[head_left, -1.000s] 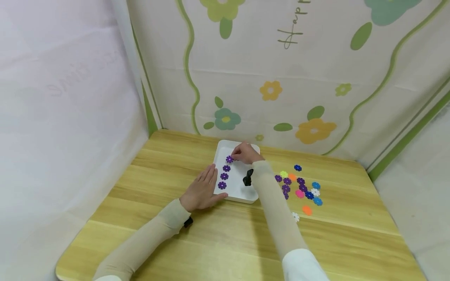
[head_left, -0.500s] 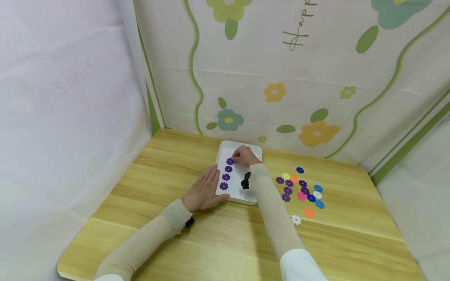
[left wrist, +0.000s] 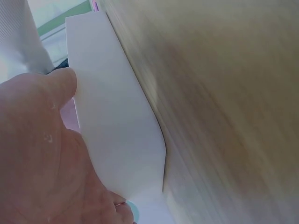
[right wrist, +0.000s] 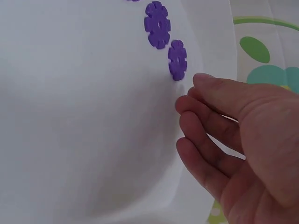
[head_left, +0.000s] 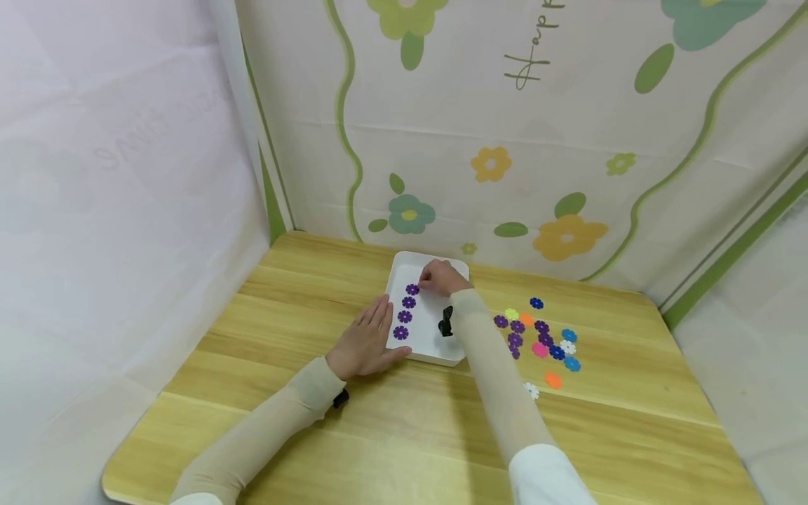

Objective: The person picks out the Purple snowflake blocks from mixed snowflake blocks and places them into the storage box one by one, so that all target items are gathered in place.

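Purple on white: four flower discs (head_left: 405, 317) lying flat, close together, in a line along the left side of the white tray (head_left: 429, 344), apparently so ordered on purpose. Braces the tray with the left hand (head_left: 362, 344), straight fingers together along the left wall and thumb spread apart at the near rim, probably against sliding. Holds the right hand (head_left: 444, 278) just beside the farthest disc (head_left: 412, 289), not touching it; fingers loosely bent, tips near the thumb, nothing visible between, perhaps for small, careful adjustments. To the right of the tray, on the wooden table (head_left: 404, 435), scattered mixed-colour discs (head_left: 539, 349), probably for easy reach.
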Motion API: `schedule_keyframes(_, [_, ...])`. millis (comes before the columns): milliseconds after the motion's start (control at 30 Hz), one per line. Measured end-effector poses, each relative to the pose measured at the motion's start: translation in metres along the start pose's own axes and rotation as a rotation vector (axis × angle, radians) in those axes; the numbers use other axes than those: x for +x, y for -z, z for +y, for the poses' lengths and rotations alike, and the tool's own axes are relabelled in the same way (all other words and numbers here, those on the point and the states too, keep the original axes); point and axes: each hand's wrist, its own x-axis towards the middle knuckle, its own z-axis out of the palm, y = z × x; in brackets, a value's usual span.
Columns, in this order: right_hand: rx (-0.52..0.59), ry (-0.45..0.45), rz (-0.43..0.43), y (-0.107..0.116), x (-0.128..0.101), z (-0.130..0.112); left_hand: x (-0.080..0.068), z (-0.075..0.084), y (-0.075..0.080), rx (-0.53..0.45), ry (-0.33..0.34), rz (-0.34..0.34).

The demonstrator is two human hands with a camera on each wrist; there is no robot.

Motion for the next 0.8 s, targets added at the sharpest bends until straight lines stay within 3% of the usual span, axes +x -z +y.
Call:
schedule_keyframes(200, [-0.108, 0.081, -0.082, 0.036, -0.023, 0.014, 0.001, 0.001, -0.001, 0.026, 0.022, -0.033])
schedule_keyframes(433, [-0.146, 0.178, -0.065, 0.079, -0.066, 0.042, 0.000, 0.000, 0.000, -0.002, 0.010, -0.004])
schedule_keyframes(633, [-0.215, 0.201, -0.087, 0.093, -0.101, 0.070, -0.002, 0.000, 0.001, 0.011, 0.011, -0.033])
schedule_keyframes(800, [-0.269, 0.191, -0.111, 0.093, -0.123, 0.089, -0.003, 0.001, 0.002, -0.004, 0.005, -0.008])
